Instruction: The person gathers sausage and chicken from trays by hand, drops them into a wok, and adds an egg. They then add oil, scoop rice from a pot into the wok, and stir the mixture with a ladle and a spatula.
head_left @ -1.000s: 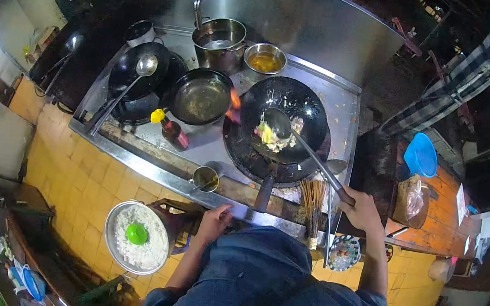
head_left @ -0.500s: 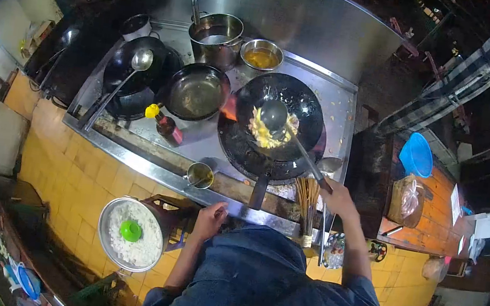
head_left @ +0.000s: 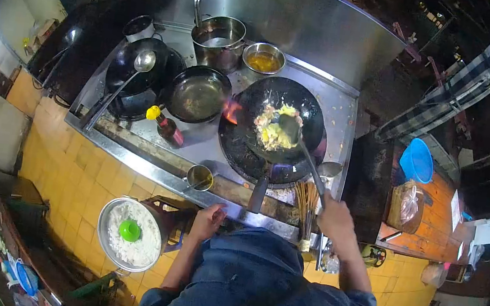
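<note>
My right hand [head_left: 337, 221] is wrapped round the handle of a long ladle [head_left: 313, 162]. The ladle's dark bowl sits in the food at the right side of a black wok [head_left: 302, 103]. Yellow and pale pieces, looking like egg with other bits [head_left: 268, 132], lie in the wok. Its handle [head_left: 258, 194] points toward me, and neither hand is on it. By the stove's front edge my left hand [head_left: 209, 219] is loosely curled, with nothing visible in it. Just above it stands a small metal cup [head_left: 199, 177] with yellowish contents.
A flame [head_left: 232, 111] shows left of the wok. Nearby are a black pan [head_left: 198, 95], a sauce bottle [head_left: 168, 128], a steel pot [head_left: 217, 41] and a bowl of yellow liquid [head_left: 264, 60]. A rice pot [head_left: 104, 246] holds a green bowl [head_left: 130, 230]. A bamboo brush [head_left: 306, 207] stands near my right arm.
The ladle's bowl has moved right and slightly down in the wok, uncovering the food. My right hand has come lower, toward me. My left hand stays in nearly the same place.
</note>
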### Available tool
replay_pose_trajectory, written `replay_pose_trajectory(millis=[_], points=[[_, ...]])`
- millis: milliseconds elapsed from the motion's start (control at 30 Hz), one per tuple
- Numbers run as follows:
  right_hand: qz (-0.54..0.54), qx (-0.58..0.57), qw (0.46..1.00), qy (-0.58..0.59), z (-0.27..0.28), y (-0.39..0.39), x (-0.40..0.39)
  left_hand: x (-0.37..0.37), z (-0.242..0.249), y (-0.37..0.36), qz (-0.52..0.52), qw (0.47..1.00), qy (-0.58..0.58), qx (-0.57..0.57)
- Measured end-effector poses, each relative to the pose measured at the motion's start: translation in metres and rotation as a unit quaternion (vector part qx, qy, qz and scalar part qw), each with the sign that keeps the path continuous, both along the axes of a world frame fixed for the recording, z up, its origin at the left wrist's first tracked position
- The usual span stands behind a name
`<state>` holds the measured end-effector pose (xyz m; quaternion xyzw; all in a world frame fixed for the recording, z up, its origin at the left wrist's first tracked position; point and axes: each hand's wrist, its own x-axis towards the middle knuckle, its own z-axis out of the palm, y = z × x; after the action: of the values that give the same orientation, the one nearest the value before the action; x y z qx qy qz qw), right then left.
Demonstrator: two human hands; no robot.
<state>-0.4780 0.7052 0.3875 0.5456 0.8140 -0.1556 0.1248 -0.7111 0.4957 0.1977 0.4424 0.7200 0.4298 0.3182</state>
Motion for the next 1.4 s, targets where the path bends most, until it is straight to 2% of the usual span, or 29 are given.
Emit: replay_pose_trajectory(millis=[33, 100, 167, 233, 300, 367, 400, 433, 500, 533, 567, 667, 767, 867, 900, 967, 1000, 1033, 1100, 1167, 1233, 1267, 1300, 1367, 1400], points=[[0.001, 0.002, 1.0, 0.002, -0.001, 0.008, 0.005, -0.001, 0.002, 0.001, 0.007, 0.999, -0.032, -0.007], [0.096, 0.009, 0.993, 0.068, -0.005, 0.026, 0.02, -0.001, -0.007, 0.002, -0.002, 1.0, -0.011, -0.002], [0.053, 0.016, 0.997, 0.046, -0.025, 0.023, 0.007, 0.004, -0.014, 0.0, -0.011, 1.0, 0.007, 0.001], [-0.009, 0.025, 0.999, -0.03, -0.044, 0.017, -0.008, 0.001, -0.013, 0.0, -0.026, 0.999, 0.021, 0.012], [0.008, 0.02, 0.999, -0.025, -0.021, 0.015, -0.002, 0.0, -0.008, 0.001, -0.011, 1.0, 0.025, 0.001], [0.135, -0.004, 0.985, 0.104, -0.014, 0.028, 0.022, 0.0, -0.004, -0.001, -0.016, 1.0, -0.006, -0.024], [0.143, 0.004, 0.983, 0.114, -0.009, 0.029, 0.021, 0.0, -0.007, 0.0, -0.015, 1.0, -0.008, -0.023], [0.143, 0.002, 0.983, 0.112, -0.016, 0.025, 0.015, 0.001, -0.011, -0.002, -0.02, 1.0, 0.017, 0.001], [-0.014, 0.044, 0.999, 0.011, -0.049, 0.018, 0.002, 0.004, -0.011, -0.007, -0.021, 0.999, 0.041, 0.024], [0.051, 0.074, 0.996, 0.023, -0.068, 0.014, 0.011, 0.006, -0.006, -0.009, -0.017, 0.999, 0.026, 0.016], [0.056, 0.075, 0.995, 0.025, -0.064, 0.014, 0.018, 0.005, -0.002, -0.008, -0.012, 1.0, 0.014, 0.011], [0.094, -0.008, 0.982, 0.162, -0.044, 0.025, 0.031, 0.008, -0.003, -0.011, 0.017, 1.0, 0.004, -0.009], [-0.011, 0.037, 0.999, 0.031, -0.044, 0.022, 0.006, 0.009, -0.01, -0.014, -0.009, 0.999, -0.034, -0.02], [0.003, 0.021, 0.999, -0.031, -0.025, 0.01, -0.003, 0.01, -0.015, -0.016, 0.008, 1.0, -0.018, -0.022], [0.005, 0.023, 0.999, -0.03, -0.026, 0.017, 0.003, 0.01, -0.017, -0.014, 0.009, 1.0, -0.018, -0.02], [0.109, 0.006, 0.992, 0.069, -0.032, 0.032, 0.022, 0.01, -0.016, -0.013, 0.003, 1.0, -0.003, 0.014], [0.111, 0.032, 0.991, 0.061, -0.039, 0.032, 0.02, 0.01, -0.013, -0.012, 0.0, 1.0, -0.004, 0.014], [0.11, 0.033, 0.992, 0.06, -0.048, 0.029, 0.013, 0.009, -0.01, -0.009, -0.014, 1.0, 0.011, 0.003], [0.011, 0.06, 0.998, 0.015, -0.067, 0.019, -0.005, 0.012, -0.008, -0.011, -0.028, 0.999, 0.024, -0.011], [0.059, 0.083, 0.994, 0.037, -0.072, 0.026, 0.012, 0.011, -0.009, -0.008, -0.011, 0.999, 0.034, 0.018], [0.188, 0.045, 0.976, 0.097, -0.046, 0.029, 0.019, 0.011, -0.01, -0.008, -0.014, 0.999, 0.036, 0.022], [0.144, 0.044, 0.987, 0.058, -0.037, 0.03, 0.014, 0.012, -0.01, -0.008, -0.02, 0.999, 0.037, 0.026], [0.144, 0.042, 0.987, 0.055, -0.04, 0.026, 0.009, 0.014, -0.009, -0.007, -0.019, 0.999, 0.034, 0.024], [0.032, 0.069, 0.997, -0.013, -0.049, 0.016, -0.002, 0.014, -0.008, -0.007, -0.032, 0.999, -0.004, -0.015], [0.02, 0.071, 0.997, -0.015, -0.051, 0.01, -0.002, 0.014, -0.007, -0.01, -0.03, 0.999, -0.003, -0.016]])
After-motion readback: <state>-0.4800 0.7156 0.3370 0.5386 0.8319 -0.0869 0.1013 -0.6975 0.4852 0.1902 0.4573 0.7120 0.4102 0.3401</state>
